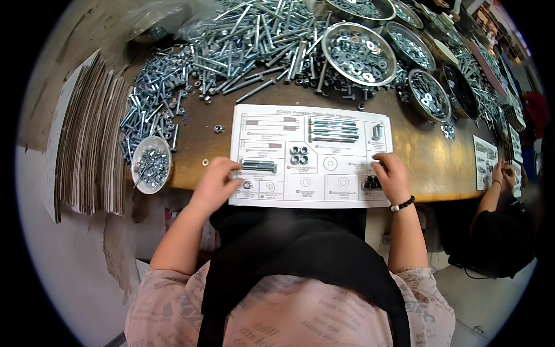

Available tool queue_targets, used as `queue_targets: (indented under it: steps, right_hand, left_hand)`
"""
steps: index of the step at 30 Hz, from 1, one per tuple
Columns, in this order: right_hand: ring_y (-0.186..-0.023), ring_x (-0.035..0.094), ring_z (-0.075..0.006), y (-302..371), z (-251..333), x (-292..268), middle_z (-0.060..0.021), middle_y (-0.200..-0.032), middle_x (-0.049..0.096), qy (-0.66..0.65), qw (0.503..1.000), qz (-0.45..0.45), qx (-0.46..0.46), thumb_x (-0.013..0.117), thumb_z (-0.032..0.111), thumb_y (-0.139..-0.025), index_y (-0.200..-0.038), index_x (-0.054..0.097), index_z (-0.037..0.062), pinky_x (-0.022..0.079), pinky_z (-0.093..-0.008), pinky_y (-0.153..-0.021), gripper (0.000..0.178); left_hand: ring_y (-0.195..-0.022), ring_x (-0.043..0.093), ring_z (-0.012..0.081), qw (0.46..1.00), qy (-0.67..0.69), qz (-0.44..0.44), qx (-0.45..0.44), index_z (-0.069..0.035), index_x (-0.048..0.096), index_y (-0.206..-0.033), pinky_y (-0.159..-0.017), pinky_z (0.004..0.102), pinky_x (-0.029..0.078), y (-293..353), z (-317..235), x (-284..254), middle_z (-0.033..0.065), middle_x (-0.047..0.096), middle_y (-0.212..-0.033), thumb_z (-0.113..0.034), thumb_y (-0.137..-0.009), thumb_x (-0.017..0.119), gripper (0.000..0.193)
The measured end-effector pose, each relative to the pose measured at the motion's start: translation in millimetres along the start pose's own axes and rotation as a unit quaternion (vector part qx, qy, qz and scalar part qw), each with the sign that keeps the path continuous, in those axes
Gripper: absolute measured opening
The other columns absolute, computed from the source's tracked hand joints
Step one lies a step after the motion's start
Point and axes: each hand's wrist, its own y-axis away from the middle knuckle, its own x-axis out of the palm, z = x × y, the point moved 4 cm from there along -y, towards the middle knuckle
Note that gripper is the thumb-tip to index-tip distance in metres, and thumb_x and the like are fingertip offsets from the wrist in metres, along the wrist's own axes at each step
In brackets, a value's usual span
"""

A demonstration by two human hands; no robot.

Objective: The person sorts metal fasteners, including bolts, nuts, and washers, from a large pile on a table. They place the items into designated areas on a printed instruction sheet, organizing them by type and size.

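A printed parts sheet (293, 185) lies on the table edge before me, divided into outlined boxes. My left hand (217, 182) rests at its left side, fingers apart, next to a bundle of bolts (258, 165) and a single nut (248, 185). On the right side, my right hand (394, 178) has its fingers bent and apart beside black nuts or caps (370, 183); nothing shows in its grasp. Several long bolts (334, 130) fill an upper box. Dark-centred nuts (299, 154) sit mid-sheet, and short bolts (377, 132) stand near the upper right corner.
A large heap of bolts (248, 40) covers the back. Metal bowls of washers (359, 55) stand at back right. A white bowl of small hardware (151, 165) is left, beside a stack of cardboard sheets (95, 139). Another person's hands (504, 173) work at far right.
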Motion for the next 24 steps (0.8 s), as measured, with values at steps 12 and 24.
queue_targets:
  steps: [12,24]
  right_hand:
    - [-0.079,0.057,-0.03,22.9,-43.4,-25.3,-0.0142,-0.085,0.059,0.077,0.992,-0.03,0.097,0.057,0.013,-0.079,-0.093,0.061,0.0041,0.046,-0.0367,-0.068,0.017]
    - [-0.085,0.056,-0.0284,-164.4,24.9,-29.4,-0.0089,-0.089,0.058,0.12,0.973,-0.091,-0.176,0.064,0.009,-0.071,-0.091,0.063,0.0105,0.046,-0.0364,-0.072,0.02]
  left_hand:
    - [-0.079,0.057,0.0174,0.995,0.025,-0.078,-0.057,0.003,0.056,-0.1,-0.072,0.0271,0.046,-23.0,37.3,-4.3,0.011,0.059,-0.091,0.0,-0.078,0.05,0.023]
    - [-0.067,0.054,0.0199,0.973,-0.007,-0.229,0.022,0.001,0.059,-0.092,-0.061,0.0288,0.044,-25.7,43.1,6.6,0.0114,0.055,-0.08,0.001,-0.077,0.051,0.016]
